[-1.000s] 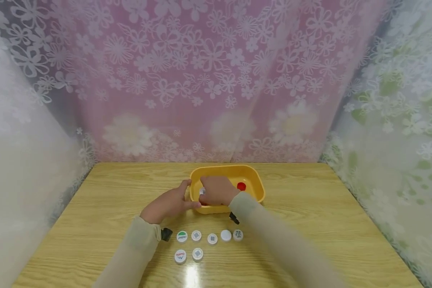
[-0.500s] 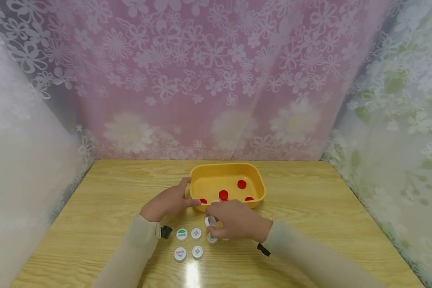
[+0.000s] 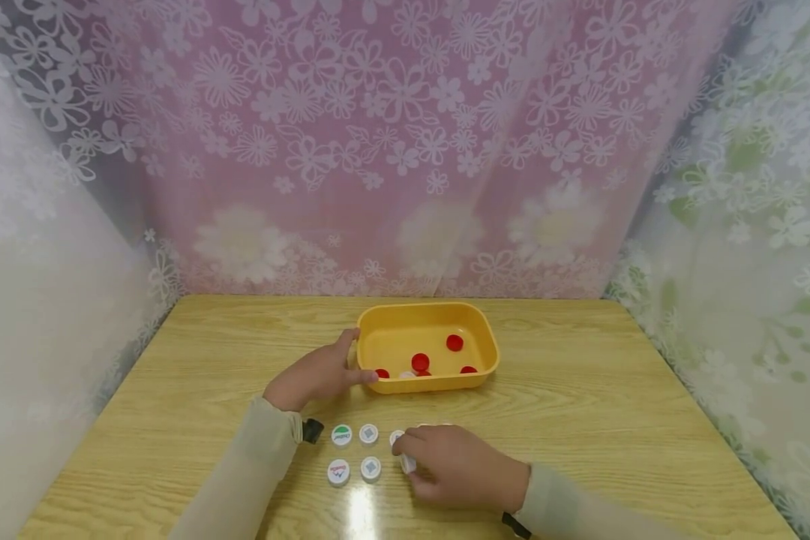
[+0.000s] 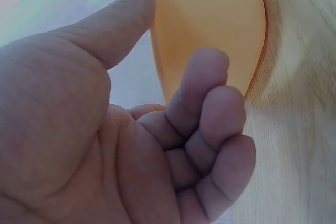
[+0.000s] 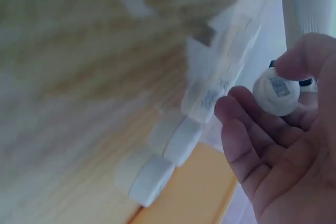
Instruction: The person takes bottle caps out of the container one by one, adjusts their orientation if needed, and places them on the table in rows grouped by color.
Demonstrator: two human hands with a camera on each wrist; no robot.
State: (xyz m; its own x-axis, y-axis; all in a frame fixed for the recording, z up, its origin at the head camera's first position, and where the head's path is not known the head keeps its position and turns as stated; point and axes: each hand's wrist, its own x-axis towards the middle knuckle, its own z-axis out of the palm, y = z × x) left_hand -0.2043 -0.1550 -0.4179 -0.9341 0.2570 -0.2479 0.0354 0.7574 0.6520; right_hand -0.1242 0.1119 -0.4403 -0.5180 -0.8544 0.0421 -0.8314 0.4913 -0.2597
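1. The right hand (image 3: 462,466), lower centre of the head view, pinches a white bottle cap (image 5: 276,97) between thumb and fingers; a square printed code shows on the cap in the right wrist view. Whether the cap touches the table (image 3: 580,375) cannot be told.
2. The left hand (image 3: 317,379), left of centre, holds nothing between its fingers: thumb and forefinger are spread wide, touching the left end of a yellow plastic tray (image 3: 432,384). In the left wrist view, three other fingers curl loosely.
3. The tray sits at mid-frame; inside it lie red caps (image 3: 454,343) and a white cap partly hidden by the near wall.
4. In the lower middle, a green-marked cap (image 3: 341,436) and a red-lettered cap (image 3: 338,472) stand leftmost, beside two diamond-patterned caps (image 3: 370,469).
5. More white caps are partly covered by the right hand.
6. A pink floral curtain (image 3: 378,150) fills the upper frame.
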